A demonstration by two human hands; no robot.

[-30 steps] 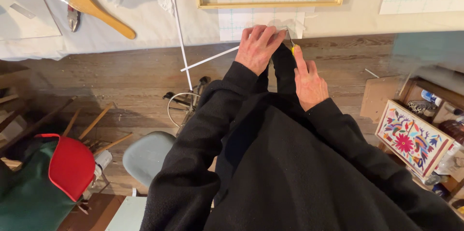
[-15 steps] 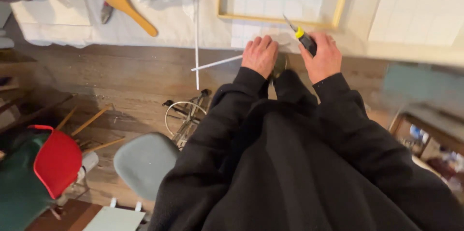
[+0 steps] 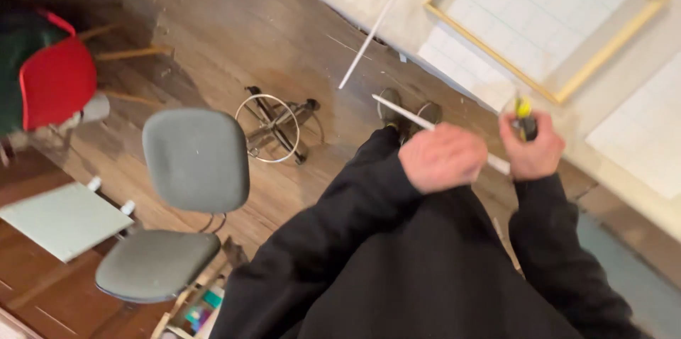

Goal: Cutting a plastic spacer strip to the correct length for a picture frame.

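Wood floor (image 3: pixel 234 34), left hand (image 3: pixel 441 157) seemingly gripping strip (image 3: pixel 404 113)

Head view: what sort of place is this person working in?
Probably a home craft or art workshop: a wooden frame lies on gridded white sheeting spread over a plank floor, the right hand holds a yellow-tipped tool, and the left hand holds a thin white strip.

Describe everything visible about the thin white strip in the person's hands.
The white strip is a thin, straight, pale slat, its material unclear in the motion blur. It lies slanted, its free end pointing up-left over the wooden floor near the person's shoes. The left hand covers its middle; a short stretch reappears beyond it, reaching the right hand, which grips a yellow-and-black tool.
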